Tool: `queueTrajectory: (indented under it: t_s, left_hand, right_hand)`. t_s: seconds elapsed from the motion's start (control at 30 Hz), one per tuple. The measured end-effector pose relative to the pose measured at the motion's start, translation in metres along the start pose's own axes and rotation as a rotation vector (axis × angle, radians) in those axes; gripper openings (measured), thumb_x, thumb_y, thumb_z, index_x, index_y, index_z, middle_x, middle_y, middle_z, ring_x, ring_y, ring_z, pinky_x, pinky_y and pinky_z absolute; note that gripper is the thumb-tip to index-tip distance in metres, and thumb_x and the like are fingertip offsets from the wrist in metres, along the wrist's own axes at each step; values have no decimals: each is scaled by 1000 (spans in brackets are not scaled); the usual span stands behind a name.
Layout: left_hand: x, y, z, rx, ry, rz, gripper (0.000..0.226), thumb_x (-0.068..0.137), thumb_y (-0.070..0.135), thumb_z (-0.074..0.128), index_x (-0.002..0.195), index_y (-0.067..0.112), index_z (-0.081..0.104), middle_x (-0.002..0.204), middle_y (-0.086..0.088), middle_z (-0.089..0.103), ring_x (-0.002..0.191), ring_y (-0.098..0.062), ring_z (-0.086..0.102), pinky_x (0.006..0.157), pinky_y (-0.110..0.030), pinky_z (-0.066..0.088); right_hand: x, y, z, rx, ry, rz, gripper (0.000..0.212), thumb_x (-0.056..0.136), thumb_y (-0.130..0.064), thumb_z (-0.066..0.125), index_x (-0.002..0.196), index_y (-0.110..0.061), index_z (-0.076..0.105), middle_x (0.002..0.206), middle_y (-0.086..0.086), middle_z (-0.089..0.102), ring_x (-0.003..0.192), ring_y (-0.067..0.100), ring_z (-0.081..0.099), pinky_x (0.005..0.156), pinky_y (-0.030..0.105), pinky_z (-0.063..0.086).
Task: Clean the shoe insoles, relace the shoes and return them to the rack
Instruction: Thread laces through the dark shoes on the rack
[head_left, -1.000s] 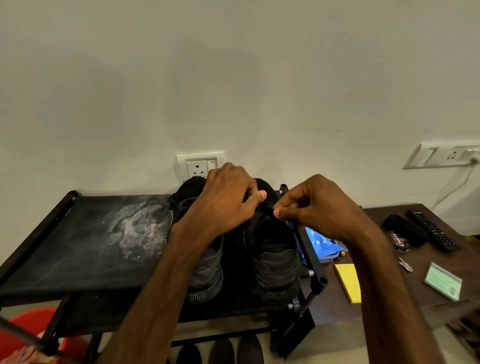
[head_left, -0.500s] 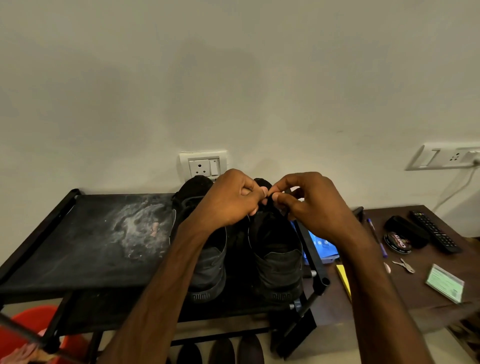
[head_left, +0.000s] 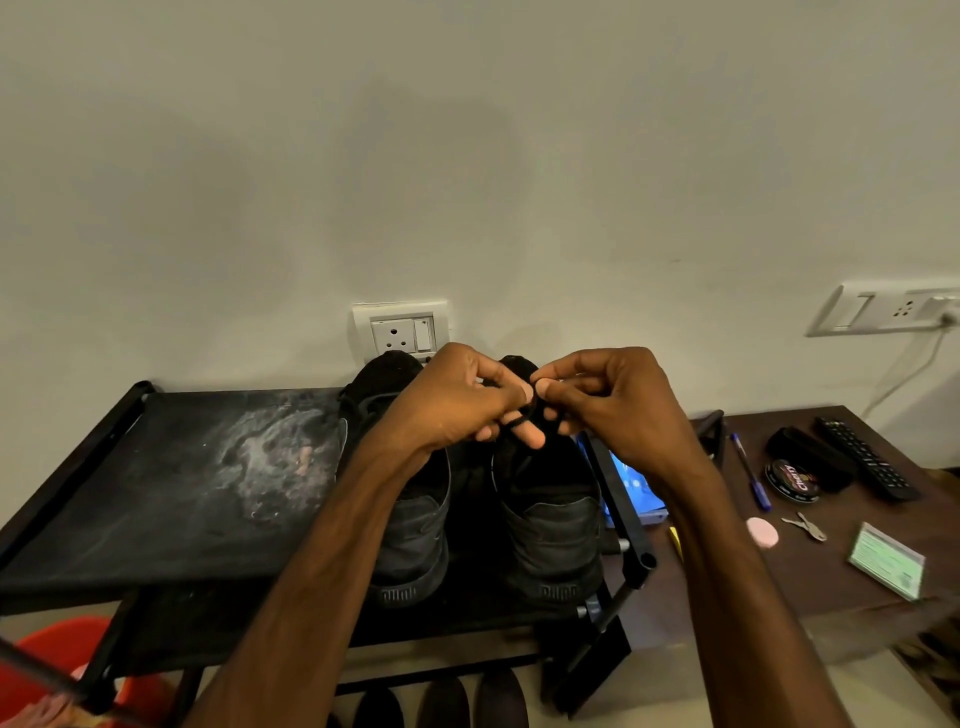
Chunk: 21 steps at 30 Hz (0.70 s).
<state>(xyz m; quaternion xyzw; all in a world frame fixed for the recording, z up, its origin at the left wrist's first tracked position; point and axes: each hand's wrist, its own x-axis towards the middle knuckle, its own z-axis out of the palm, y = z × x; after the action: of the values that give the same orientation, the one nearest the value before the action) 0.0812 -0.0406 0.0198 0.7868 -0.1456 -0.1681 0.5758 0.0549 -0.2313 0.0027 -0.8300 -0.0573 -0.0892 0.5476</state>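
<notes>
Red stool (head_left: 78, 654): at 7 o'clock, lower corner, partly behind the rack frame.

Shoe rack (head_left: 171, 483): black, top shelf of dark fabric with a pale dusty smear at its middle; dark shoe toes show on a lower tier at 6 o'clock.

Wall socket (head_left: 400, 332): white plate, just above the shoes at 12 o'clock.

Left shoe (head_left: 415, 540): black, on the rack's top shelf, heel toward the camera, just beside its pair.

Left hand (head_left: 457, 400): over the shoes; fingers (head_left: 530, 436) narrowly closed, pinching a black lace (head_left: 519, 423) looped round one fingertip.

Right shoe (head_left: 556, 540): black, at the shelf's right end, heel toward the camera, under both hands.

Right hand (head_left: 618, 405): touching the left hand at the fingertips, fingers pinched on the same lace.

Blue packet (head_left: 636, 486): between rack frame and desk.

Desk (head_left: 831, 587): dark wood, at 3 o'clock. Bears a blue pen (head_left: 748, 473), polish tin (head_left: 792, 480), remote control (head_left: 862, 457), pink disc (head_left: 762, 532), keys (head_left: 805, 526), green card (head_left: 888, 561).
</notes>
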Motion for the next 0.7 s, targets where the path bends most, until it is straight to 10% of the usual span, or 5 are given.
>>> queueTrajectory:
  t_s: [0.33, 0.47, 0.7]
  left_hand:
    - [2, -4, 2, 133, -11, 44, 16, 93, 21, 74, 102, 8, 70, 80, -10, 78, 39, 0, 47, 50, -22, 41]
    - [4, -4, 6, 377, 28, 111, 10, 95, 33, 69, 95, 22, 69, 71, 8, 76, 57, -4, 63, 86, -44, 57]
    - [6, -7, 14, 817, 296, 299, 15, 89, 49, 70, 89, 35, 64, 98, 13, 60, 95, -4, 52, 86, -32, 46]
  right_hand:
    - [0, 0, 0, -23, 7, -44, 10, 92, -15, 75, 99, -19, 81, 73, 6, 76, 68, 25, 74, 67, 32, 63]
    - [1, 2, 1, -7, -4, -36, 11, 94, -14, 73, 100, -18, 82, 74, 8, 76, 70, 31, 74, 69, 34, 63]
    - [1, 7, -4, 57, -19, 9, 11, 94, -8, 72, 98, -11, 82, 75, 9, 76, 65, 19, 70, 67, 27, 59]
